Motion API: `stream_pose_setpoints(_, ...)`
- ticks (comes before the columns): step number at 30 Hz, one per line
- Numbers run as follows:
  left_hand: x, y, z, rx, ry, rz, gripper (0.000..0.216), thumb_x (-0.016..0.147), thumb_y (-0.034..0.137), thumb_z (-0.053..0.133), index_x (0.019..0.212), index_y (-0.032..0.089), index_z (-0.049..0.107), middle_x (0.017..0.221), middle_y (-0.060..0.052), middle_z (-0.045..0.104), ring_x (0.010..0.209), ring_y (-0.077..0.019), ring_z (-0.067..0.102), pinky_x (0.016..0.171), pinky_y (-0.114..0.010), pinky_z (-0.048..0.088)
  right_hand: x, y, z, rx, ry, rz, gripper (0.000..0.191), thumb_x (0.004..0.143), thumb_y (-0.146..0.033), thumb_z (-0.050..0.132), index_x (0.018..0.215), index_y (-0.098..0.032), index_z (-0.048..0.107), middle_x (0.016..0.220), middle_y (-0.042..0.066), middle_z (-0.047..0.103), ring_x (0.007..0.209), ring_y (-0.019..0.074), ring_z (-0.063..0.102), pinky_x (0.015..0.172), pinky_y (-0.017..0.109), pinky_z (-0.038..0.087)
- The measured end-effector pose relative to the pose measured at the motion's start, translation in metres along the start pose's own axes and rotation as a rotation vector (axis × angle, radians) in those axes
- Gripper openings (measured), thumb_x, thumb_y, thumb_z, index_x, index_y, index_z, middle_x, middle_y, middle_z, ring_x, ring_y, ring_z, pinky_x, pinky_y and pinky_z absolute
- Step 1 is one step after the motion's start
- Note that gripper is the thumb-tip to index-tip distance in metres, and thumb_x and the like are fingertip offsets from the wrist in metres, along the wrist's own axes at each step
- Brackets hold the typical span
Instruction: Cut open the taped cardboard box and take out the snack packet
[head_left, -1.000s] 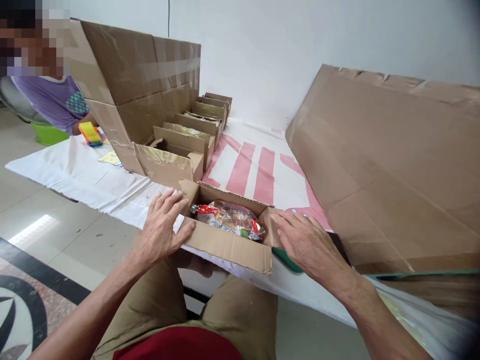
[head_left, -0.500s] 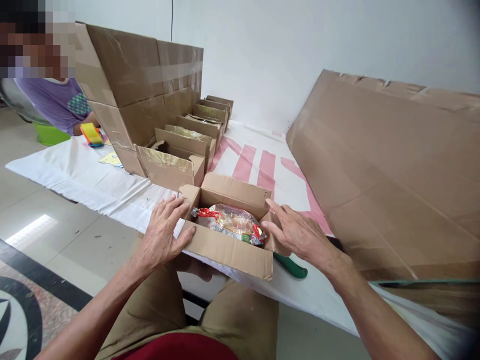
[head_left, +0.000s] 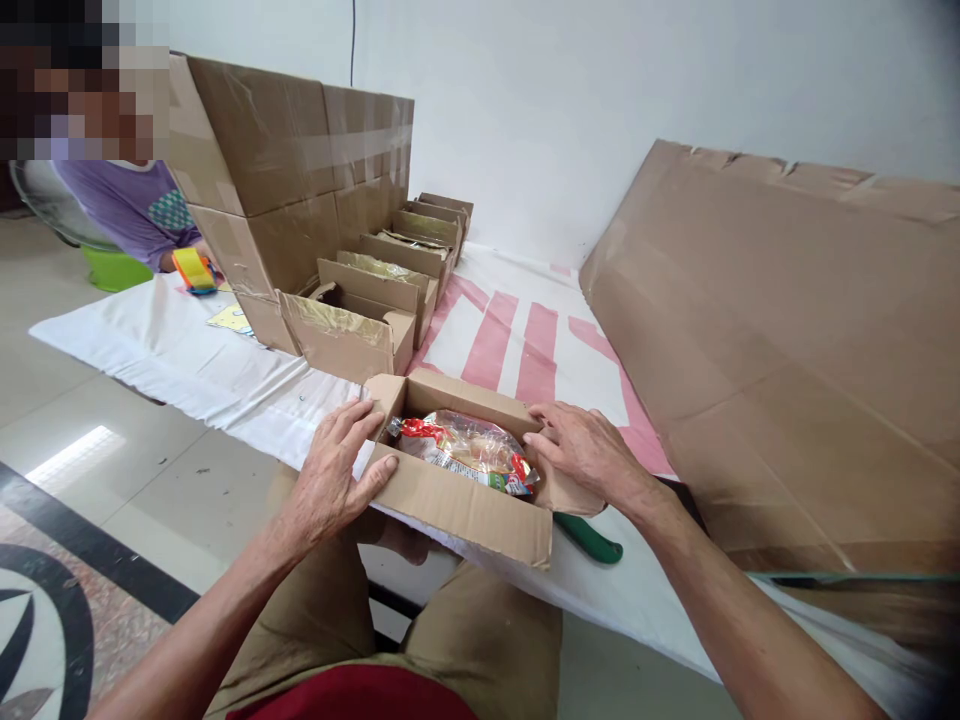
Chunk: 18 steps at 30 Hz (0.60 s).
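A small open cardboard box (head_left: 457, 505) sits at the near edge of the cloth-covered table, above my knees. Inside lies a clear plastic packet (head_left: 465, 450) with red and green print. My left hand (head_left: 337, 470) lies flat against the box's left side, thumb on the front flap. My right hand (head_left: 585, 450) presses on the right side flap, fingers reaching the far right corner. Both hands touch the box; neither lifts it.
A row of several open small boxes (head_left: 375, 300) runs back along big taped cartons (head_left: 285, 170). A large flat cardboard sheet (head_left: 780, 330) leans at the right. A green handle (head_left: 592, 540) lies under my right wrist. Another person in purple (head_left: 135, 205) holds a tape dispenser (head_left: 191, 268) at the far left.
My right hand has moved left from the table onto the box's right flap. The far flap stood up half a second ago and is lower now. My left hand has barely shifted.
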<state>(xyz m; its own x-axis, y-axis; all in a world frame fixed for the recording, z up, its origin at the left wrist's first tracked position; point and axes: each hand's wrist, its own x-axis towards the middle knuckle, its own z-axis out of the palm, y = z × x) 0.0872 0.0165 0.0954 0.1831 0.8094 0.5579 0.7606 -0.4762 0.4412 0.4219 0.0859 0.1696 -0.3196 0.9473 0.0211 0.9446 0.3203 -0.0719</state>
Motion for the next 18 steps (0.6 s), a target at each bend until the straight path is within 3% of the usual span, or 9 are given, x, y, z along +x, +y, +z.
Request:
stream_pose_setpoints(11,0.008,0.01,0.015,-0.044,0.02,0.016,0.043,0.101,0.04,0.055,0.138,0.017,0.056,0.146,-0.02,0.056,0.14,-0.0341,0.052,0.115,-0.055,0.047,-0.001,0.005,-0.004,-0.084,0.004,0.117,0.035,0.089,-0.016,0.049,0.113,-0.021,0.072,0.12,0.008,0.077,0.108,0.0282,0.071,0.082,0.036,0.049)
stream_pose_setpoints(18,0.008,0.01,0.018,-0.061,0.024,-0.01,0.045,0.101,0.041,0.056,0.139,0.019,0.055,0.147,-0.019,0.056,0.14,-0.0332,0.053,0.115,-0.054,0.048,-0.006,0.003,-0.015,-0.236,-0.03,-0.009,0.028,0.093,-0.023,0.054,0.114,-0.017,0.071,0.113,0.012,0.076,0.108,0.0303,0.067,0.087,0.04,0.047)
